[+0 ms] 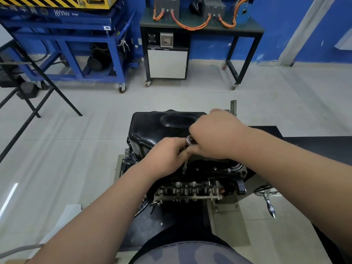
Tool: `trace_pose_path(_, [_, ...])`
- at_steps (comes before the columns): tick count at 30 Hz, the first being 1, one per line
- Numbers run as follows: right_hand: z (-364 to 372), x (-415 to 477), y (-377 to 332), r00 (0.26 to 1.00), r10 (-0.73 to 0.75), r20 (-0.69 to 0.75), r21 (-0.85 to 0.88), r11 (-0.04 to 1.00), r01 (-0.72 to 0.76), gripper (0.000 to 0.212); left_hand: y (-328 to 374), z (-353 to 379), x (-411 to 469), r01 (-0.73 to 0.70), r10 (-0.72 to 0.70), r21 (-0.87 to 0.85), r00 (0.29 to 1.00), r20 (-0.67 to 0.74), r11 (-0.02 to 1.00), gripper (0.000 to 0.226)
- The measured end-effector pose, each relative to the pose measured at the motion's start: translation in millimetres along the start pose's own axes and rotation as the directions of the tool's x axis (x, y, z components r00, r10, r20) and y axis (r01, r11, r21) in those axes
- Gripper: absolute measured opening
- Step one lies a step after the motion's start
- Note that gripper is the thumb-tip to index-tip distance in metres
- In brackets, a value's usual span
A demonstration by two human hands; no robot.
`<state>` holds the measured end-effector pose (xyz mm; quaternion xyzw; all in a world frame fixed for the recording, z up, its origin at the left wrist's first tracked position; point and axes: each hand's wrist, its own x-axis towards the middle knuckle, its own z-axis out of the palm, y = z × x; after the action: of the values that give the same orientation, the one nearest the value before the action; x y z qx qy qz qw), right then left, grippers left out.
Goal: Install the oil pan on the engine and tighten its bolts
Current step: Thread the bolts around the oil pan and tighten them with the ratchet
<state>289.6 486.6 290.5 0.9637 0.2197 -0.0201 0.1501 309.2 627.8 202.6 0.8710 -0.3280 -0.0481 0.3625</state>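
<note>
Now, black oil pan (162, 128) right in the middle, sitting on top of the engine (190, 189), just ahead of both hands. Shiny and smooth, rounded like a tub, with a long dent in its top. Long side running away from the body, toward the far floor. Flat rim along the near edge, dotted with small round bolts (214, 168) in a row from left to right.

Thin silver tool (184, 165) standing almost straight up, tip down at that near rim, a bit left of the bolt row. Round shiny head at its top. Hard to tell if the tip sits on a bolt.

Left hand (165, 155) wrapped around the thin shaft, lower down and closer to the rim. Right hand (215, 136) closed over the round head, touching the left hand. Both bunched together over the near side of the pan.

Looks like tightening one rim bolt. Next, most likely a twist around that upright line, so best kept straight and not leaning.

Under the pan, grey bumpy metal with lots of little bridges and gaps. Off to the right, a silver crank handle (268, 204), smooth and shaped like a spindle. All around, a pale glossy floor (95, 141). Far back, a blue metal cart (72, 54) and a black table (245, 46) with orange cables (190, 25).
</note>
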Motion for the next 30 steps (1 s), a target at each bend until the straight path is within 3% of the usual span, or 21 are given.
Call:
trace_pose_path(3, [4.9,-3.9,-11.2,0.981,0.188,0.035,0.101,0.976,-0.191,0.048,-1.6,-1.5,-1.3,0.011,-0.011,-0.041,1.000,0.011,0.999,0.031])
trace_pose_path(5, [7.6,-3.8,-10.3,0.993,0.120,-0.009,0.087,0.989,-0.119,0.041,-1.7,-1.5,-2.5,-0.002,0.003,-0.044,1.000,0.025,0.999,0.023])
trace_pose_path(7, [6.1,-2.7,0.1,1.000,-0.027,-0.015,0.028,0.999,0.027,0.019,-2.2,-0.2,-1.9,-0.015,0.016,-0.034,0.999,0.037,0.999,0.021])
trace_pose_path(9, [3.3,-2.0,10.6,0.995,-0.103,-0.018,-0.010,0.995,0.103,0.023,-2.9,0.6,-0.6,-0.013,0.014,-0.024,0.999,0.037,1.000,0.022])
trace_pose_path(11, [2.0,-4.0,9.7,0.998,-0.056,-0.029,0.002,0.998,0.056,0.027,-2.2,0.3,0.4,-0.006,0.006,-0.017,1.000,0.019,1.000,0.027])
trace_pose_path(14, [4.7,-8.0,-7.4,0.994,0.106,-0.021,0.052,0.993,-0.105,0.049,-0.9,-0.8,-0.2,0.005,-0.004,-0.023,1.000,0.029,1.000,0.030])
trace_pose_path(16, [7.8,-8.6,-11.2,0.990,0.141,0.009,0.077,0.987,-0.141,0.049,-0.3,-1.2,-1.4,0.005,-0.004,-0.024,0.999,0.032,1.000,0.036])
trace_pose_path(20, [2.0,-4.5,2.1,0.997,-0.079,0.017,-0.016,0.997,0.080,0.009,1.7,-1.3,-1.2,-0.016,0.015,0.028,0.999,0.039,0.999,0.027])
trace_pose_path(22, [-0.7,-2.7,6.6,0.987,-0.157,0.043,-0.074,0.984,0.160,0.021,0.6,-1.0,0.3,-0.020,0.017,0.065,0.999,0.051,0.998,0.023])
trace_pose_path(24, [-1.9,-3.1,3.7,0.987,-0.162,0.000,-0.097,0.982,0.161,0.012,-0.3,-0.9,0.1,-0.019,0.017,0.050,0.998,0.052,0.999,0.023])
trace_pose_path(25, [-1.6,-3.9,1.2,0.992,-0.127,-0.023,-0.094,0.988,0.125,0.015,-0.2,-1.2,-0.8,-0.022,0.021,0.034,0.999,0.045,0.999,0.024])
trace_pose_path(28, [1.4,-5.6,-7.6,0.997,0.075,-0.005,-0.023,0.997,-0.075,0.050,-0.3,-1.2,-2.5,-0.013,0.012,0.016,0.999,0.046,1.000,0.022])
trace_pose_path(30, [3.1,-5.7,-9.8,0.991,0.133,0.033,0.028,0.991,-0.134,0.049,-1.4,-0.5,-2.1,-0.013,0.012,0.031,0.999,0.041,0.999,0.027])
